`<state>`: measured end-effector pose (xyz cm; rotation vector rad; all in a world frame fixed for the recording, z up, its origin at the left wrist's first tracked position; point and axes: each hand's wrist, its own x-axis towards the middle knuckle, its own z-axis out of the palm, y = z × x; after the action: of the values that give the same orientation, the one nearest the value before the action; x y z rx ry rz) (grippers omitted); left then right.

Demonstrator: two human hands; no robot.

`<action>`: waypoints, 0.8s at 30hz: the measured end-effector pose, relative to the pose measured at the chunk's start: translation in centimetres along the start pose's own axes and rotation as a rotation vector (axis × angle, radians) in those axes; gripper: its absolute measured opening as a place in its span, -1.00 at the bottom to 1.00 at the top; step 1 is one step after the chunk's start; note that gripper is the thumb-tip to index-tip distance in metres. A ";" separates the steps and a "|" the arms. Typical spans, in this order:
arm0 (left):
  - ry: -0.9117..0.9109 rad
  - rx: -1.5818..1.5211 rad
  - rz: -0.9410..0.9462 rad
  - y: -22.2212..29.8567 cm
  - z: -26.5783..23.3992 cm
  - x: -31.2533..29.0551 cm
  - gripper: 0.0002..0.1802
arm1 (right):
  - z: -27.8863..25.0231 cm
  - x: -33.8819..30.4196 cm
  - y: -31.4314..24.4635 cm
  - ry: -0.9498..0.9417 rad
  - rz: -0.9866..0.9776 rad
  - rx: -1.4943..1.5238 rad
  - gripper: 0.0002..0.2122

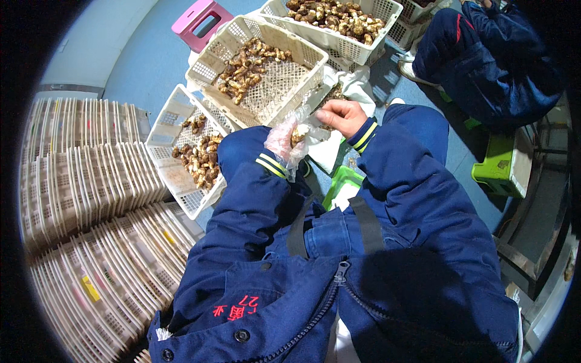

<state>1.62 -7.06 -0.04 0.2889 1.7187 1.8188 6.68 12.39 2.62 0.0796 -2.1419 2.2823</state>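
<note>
My left hand (pixel 279 141), in a clear plastic glove, is closed around a brown-and-white mushroom (pixel 297 137) above my lap. Just right of it, my bare right hand (pixel 344 117) has its fingers pinched together; whatever they hold, if anything, is too small to make out. Beyond both hands stands a white plastic crate (pixel 295 40) with mushrooms (pixel 245 69) scattered over part of its mesh bottom. By my left knee, a smaller white crate (pixel 158 140) holds a pile of mushrooms (pixel 201 158). A white plastic sack (pixel 358 85) with dark scraps lies behind my right hand.
Stacked pale crates (pixel 91 175) fill the left side. At the back are a pink stool (pixel 195 27) and a crate full of mushrooms (pixel 339 19). A green-and-white stool (pixel 508 166) and a seated person in dark blue (pixel 484 66) are at right.
</note>
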 end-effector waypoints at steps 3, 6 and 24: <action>0.040 0.207 0.063 0.4 0.6 -0.1 -0.54 | -0.1 0.0 0.7 -0.030 0.014 -0.022 -0.81; 0.026 0.246 0.114 0.4 0.6 -0.2 -0.55 | -0.3 0.1 0.6 0.029 -0.014 -0.009 -0.81; -0.071 -0.141 0.161 3.2 3.6 -0.6 -0.55 | -0.9 0.4 2.3 0.251 0.035 -0.113 -0.79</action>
<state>3.18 -4.34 3.67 0.4379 1.5483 2.0094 6.12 13.16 0.31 -0.2343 -2.1497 2.0541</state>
